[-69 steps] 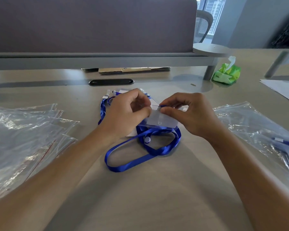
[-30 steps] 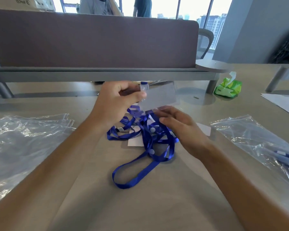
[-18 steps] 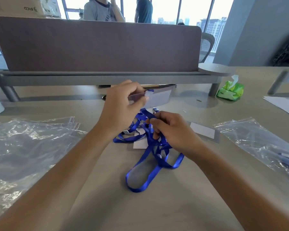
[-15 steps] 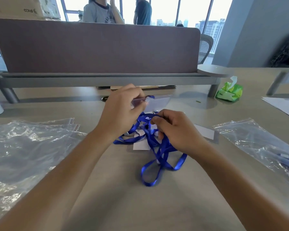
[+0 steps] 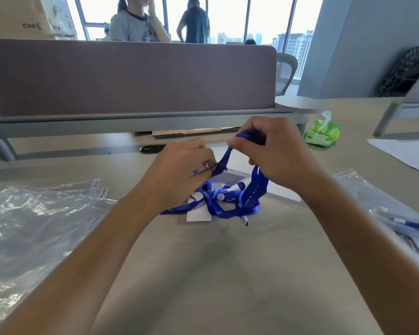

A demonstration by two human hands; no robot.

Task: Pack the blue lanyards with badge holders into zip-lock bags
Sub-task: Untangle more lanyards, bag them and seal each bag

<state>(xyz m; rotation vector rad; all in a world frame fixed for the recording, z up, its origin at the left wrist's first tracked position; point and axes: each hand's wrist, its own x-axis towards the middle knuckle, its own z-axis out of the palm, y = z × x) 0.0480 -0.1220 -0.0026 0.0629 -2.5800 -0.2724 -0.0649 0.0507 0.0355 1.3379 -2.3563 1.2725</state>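
A tangle of blue lanyards (image 5: pixel 230 204) with clear badge holders (image 5: pixel 228 176) lies mid-desk. My left hand (image 5: pixel 179 172) pinches the top edge of a badge holder where a lanyard strap joins it. My right hand (image 5: pixel 273 153) is raised a little above the desk and grips a bunched loop of blue lanyard strap, which hangs down to the pile. Empty zip-lock bags (image 5: pixel 34 213) lie in a heap at the left. At the right a zip-lock bag (image 5: pixel 397 221) holds a blue lanyard.
A grey desk divider (image 5: pixel 131 76) on a rail runs across the back. A green tissue pack (image 5: pixel 322 132) and white paper (image 5: pixel 404 153) lie at the right. Flat cardboard (image 5: pixel 191 131) sits under the rail. Two people stand behind the divider.
My right hand has lifted from the pile, pulling the strap loop up off the desk. My left hand has lowered the badge holder toward the pile. The long loop near me is gone.
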